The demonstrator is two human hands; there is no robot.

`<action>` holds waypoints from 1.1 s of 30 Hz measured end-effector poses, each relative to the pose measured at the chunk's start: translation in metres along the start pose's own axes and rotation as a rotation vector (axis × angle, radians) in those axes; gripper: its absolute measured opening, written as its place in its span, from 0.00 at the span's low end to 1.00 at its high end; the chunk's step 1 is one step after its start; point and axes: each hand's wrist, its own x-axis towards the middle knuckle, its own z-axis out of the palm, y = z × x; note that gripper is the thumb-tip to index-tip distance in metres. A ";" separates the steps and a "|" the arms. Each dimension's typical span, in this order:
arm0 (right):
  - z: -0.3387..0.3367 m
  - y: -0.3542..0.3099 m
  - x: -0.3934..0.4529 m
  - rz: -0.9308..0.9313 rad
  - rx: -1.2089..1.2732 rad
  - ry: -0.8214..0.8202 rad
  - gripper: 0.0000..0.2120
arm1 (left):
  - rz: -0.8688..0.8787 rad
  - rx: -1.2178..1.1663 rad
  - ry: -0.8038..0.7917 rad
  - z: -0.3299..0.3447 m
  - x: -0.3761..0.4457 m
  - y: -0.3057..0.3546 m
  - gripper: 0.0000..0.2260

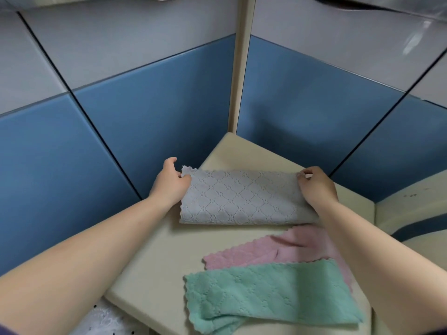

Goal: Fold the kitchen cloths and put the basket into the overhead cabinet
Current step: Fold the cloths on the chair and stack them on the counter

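A grey patterned kitchen cloth [244, 198] lies folded in half on the cream counter [154, 259], its fold toward me. My left hand [170, 183] pinches the cloth's far left corner. My right hand [316, 184] pinches its far right corner. Nearer to me a pink cloth [266, 250] lies flat, partly covered by a green cloth [266, 293] that is loosely folded. No basket shows in the view.
Blue and white tiled walls [145, 105] meet in a corner right behind the counter, with a cream vertical strip [242, 68] in the corner. A white lacy fabric [106, 320] sits below the counter's front left edge.
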 end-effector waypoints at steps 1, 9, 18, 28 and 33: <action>-0.002 0.000 0.000 -0.009 -0.001 0.001 0.14 | 0.009 0.038 -0.009 -0.003 -0.001 0.000 0.29; 0.012 -0.023 -0.030 -0.474 -0.287 0.064 0.17 | 0.408 0.420 0.075 0.012 -0.028 0.019 0.22; 0.069 -0.037 -0.065 -0.551 -0.598 -0.208 0.25 | 0.456 0.799 -0.115 0.076 -0.043 0.019 0.24; 0.050 -0.003 -0.045 -0.522 -0.659 -0.208 0.33 | 0.370 0.858 -0.081 0.046 -0.030 -0.009 0.33; 0.037 0.009 -0.035 -0.499 -0.689 -0.196 0.34 | 0.360 0.847 -0.085 0.039 -0.028 -0.014 0.32</action>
